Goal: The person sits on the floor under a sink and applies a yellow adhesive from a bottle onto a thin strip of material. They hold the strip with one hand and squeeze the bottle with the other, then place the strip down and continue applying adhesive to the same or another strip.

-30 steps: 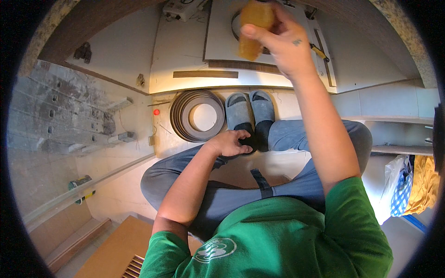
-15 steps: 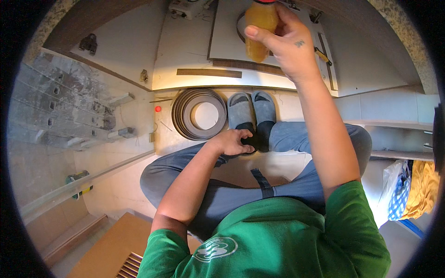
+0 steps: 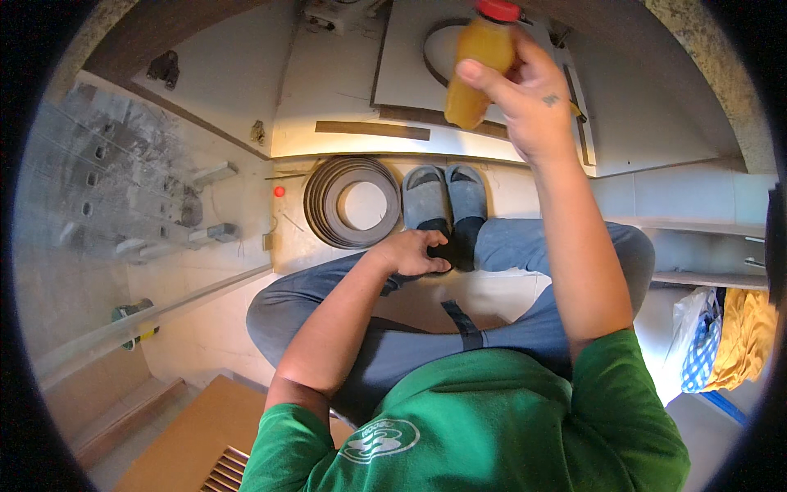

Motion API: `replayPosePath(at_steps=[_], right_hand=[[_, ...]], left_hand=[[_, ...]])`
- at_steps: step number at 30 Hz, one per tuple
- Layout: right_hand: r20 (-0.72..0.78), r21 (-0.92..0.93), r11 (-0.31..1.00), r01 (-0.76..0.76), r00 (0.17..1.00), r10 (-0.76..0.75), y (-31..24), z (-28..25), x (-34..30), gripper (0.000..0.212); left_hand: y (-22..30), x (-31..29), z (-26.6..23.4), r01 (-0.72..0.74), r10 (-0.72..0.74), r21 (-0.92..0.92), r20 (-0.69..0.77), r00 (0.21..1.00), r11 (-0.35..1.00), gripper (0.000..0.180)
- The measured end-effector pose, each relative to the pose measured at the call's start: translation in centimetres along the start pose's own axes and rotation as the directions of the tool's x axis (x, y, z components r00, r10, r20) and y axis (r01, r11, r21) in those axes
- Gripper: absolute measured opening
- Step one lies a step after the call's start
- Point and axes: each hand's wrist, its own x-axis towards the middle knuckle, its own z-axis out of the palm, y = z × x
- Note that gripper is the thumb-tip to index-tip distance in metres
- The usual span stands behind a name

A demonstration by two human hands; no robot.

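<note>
In my raised right hand [image 3: 529, 94] is a plastic bottle [image 3: 478, 67] of yellow-orange liquid with a red cap [image 3: 498, 10]. My thumb lies across its near side and the fingers wrap behind it. The bottle leans, its cap end up and to the right. My left hand [image 3: 416, 252] hangs over my ankles, thumb and fingers apart, nothing held. Just ahead of it are grey slide sandals [image 3: 427, 197] on my feet. Left of the feet lies a coiled roll of dark brown edging strip [image 3: 320, 202].
A brown strip [image 3: 372, 130] lies on the white panel ahead. A red cap-like piece [image 3: 279, 192] is left of the roll. A dusty glass pane [image 3: 98, 205] stands at left. At right, a plastic bag [image 3: 685, 332] and yellow cloth [image 3: 742, 340] are below a shelf [image 3: 709, 276].
My right hand and the bottle have shifted slightly right and down in the view, bringing the red cap into fuller sight. My left hand stays in place.
</note>
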Motion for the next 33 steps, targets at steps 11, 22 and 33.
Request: replayPosePath(at_steps=[11, 22, 33], right_hand=[[0.039, 0.006, 0.998, 0.059, 0.997, -0.059, 0.0, 2.6, 1.0, 0.050], [-0.014, 0.109, 0.994, 0.000, 1.000, 0.002, -0.2, 2.0, 0.4, 0.046], [0.008, 0.122, 0.992, -0.037, 0.999, 0.036, 1.6, 5.6, 3.6, 0.055]], left_hand=[[0.0, 0.0, 0.0, -0.002, 0.002, 0.018, 0.008, 1.000, 1.000, 0.077], [0.1, -0.2, -0.1, -0.001, 0.001, 0.023, 0.001, 1.000, 1.000, 0.077], [-0.2, 0.0, 0.0, -0.026, 0.026, 0.017, -0.014, 1.000, 1.000, 0.076]])
